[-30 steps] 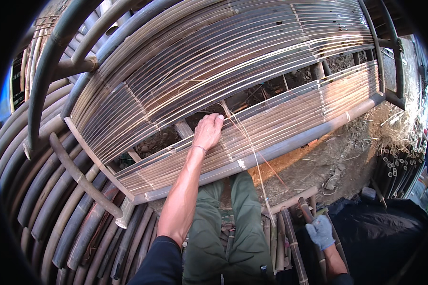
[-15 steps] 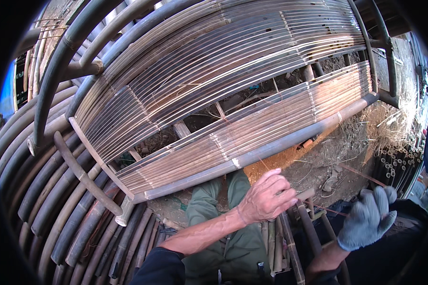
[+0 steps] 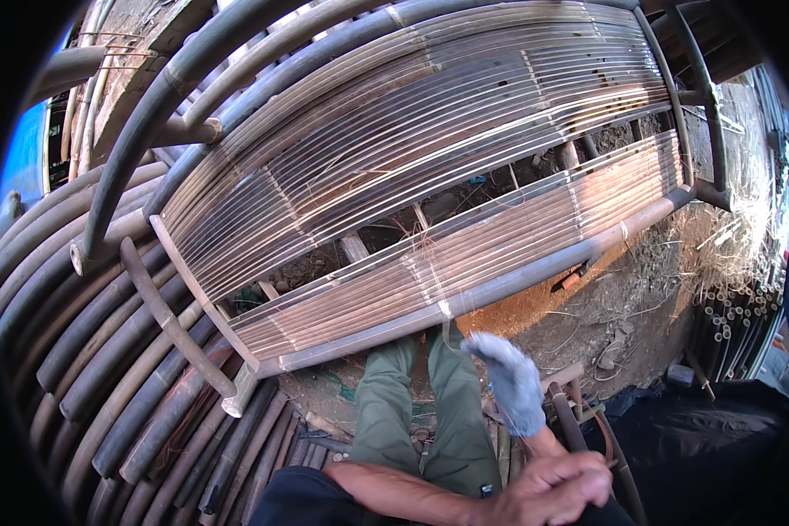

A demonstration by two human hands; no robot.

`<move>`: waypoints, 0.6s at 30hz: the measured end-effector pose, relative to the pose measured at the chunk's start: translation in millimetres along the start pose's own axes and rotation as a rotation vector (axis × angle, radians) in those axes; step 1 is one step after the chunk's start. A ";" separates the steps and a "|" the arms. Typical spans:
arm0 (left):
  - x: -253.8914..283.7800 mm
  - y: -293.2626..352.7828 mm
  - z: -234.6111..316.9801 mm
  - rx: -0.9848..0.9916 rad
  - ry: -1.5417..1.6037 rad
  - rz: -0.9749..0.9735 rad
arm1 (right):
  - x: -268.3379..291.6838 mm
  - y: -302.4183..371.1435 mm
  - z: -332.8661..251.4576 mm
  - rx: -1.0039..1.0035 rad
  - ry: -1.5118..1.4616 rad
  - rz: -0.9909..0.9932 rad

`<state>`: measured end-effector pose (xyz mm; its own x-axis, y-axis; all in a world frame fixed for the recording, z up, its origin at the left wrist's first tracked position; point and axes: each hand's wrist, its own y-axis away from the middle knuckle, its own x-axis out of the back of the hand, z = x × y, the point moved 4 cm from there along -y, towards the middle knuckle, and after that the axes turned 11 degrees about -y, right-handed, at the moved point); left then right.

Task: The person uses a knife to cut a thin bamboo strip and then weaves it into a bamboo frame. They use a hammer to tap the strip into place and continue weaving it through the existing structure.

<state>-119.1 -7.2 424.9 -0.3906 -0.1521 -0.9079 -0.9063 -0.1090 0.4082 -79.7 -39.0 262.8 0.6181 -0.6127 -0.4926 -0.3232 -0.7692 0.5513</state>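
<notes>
My left hand (image 3: 554, 493), bare, is at the lower right with its fingers curled closed. What lies in them, if anything, I cannot make out. My right hand (image 3: 505, 377), in a grey glove, reaches up past it toward the bench's front pole. Its fingers are blurred, so their grip does not show. By the glove's fingertips a thin strip (image 3: 450, 331) hangs below the pole. The bamboo bench (image 3: 508, 282) stands in front of me, its slatted seat and back tied with pale bindings. A brown curved strip (image 3: 607, 434) shows just above my left hand.
Stacked bamboo poles (image 3: 105, 386) fill the left side. Cut bamboo ends (image 3: 736, 307) are bundled at the right. A black sheet (image 3: 701, 438) lies lower right, beside a small bamboo frame (image 3: 565, 386). An orange-and-black tool (image 3: 572, 279) rests on the ground beyond the front pole.
My left hand has moved down and right, away from the front pole. The gloved right hand has swung left and up toward the pole. The view has shifted slightly.
</notes>
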 end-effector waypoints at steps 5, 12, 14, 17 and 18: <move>-57.4 -26.7 6.1 0.053 -0.199 -0.032 | 21.1 108.8 -37.2 -0.216 -0.116 0.148; 21.7 -31.4 -11.7 -0.066 -1.249 -0.100 | 222.7 246.7 -78.1 -0.393 1.354 0.192; 84.8 -29.2 27.2 0.034 -1.594 0.100 | 270.4 290.1 -114.3 -0.153 0.092 0.979; 240.5 -56.0 106.0 -0.014 -1.556 0.972 | 269.9 338.5 -129.9 -0.159 -0.167 1.255; 280.5 -62.4 131.4 0.008 -1.492 1.154 | 280.4 366.6 -109.1 -0.326 -0.176 1.358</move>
<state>-193.2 86.0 132.3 -0.5238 0.7263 0.4450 -0.1312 -0.5850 0.8003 53.3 -473.0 400.2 -0.1416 -0.8661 0.4794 -0.3936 0.4936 0.7755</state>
